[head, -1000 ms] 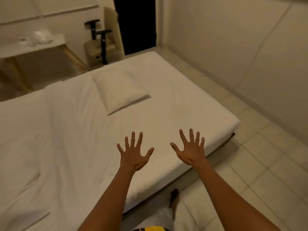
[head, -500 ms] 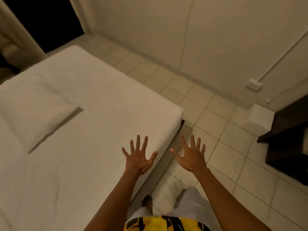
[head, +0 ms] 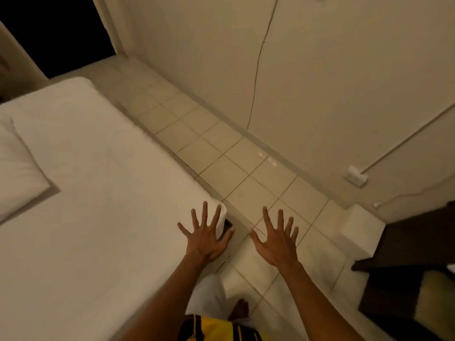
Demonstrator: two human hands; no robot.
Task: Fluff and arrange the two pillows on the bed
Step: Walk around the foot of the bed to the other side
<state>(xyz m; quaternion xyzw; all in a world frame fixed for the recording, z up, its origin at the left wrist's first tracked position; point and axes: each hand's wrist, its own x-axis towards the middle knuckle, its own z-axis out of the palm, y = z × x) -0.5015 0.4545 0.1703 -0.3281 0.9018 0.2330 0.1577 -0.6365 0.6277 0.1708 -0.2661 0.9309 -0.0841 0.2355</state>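
A white pillow (head: 17,171) lies flat on the white bed (head: 98,193) at the far left, cut off by the frame edge; only one pillow shows. My left hand (head: 205,238) hovers with fingers spread over the bed's near right corner, holding nothing. My right hand (head: 277,243) is spread the same way over the tiled floor, just right of the bed. Both hands are well away from the pillow.
A tiled floor strip (head: 221,153) runs between the bed and the wall (head: 320,82). A wall socket (head: 355,177) with a cable sits low on the wall. A white box (head: 362,232) and dark furniture (head: 413,254) stand at the right. A dark doorway (head: 56,33) opens at the back.
My view has swung to the right: the bed and pillow slid to the left edge, and the floor and wall now fill the frame. Both hands stay spread and empty.
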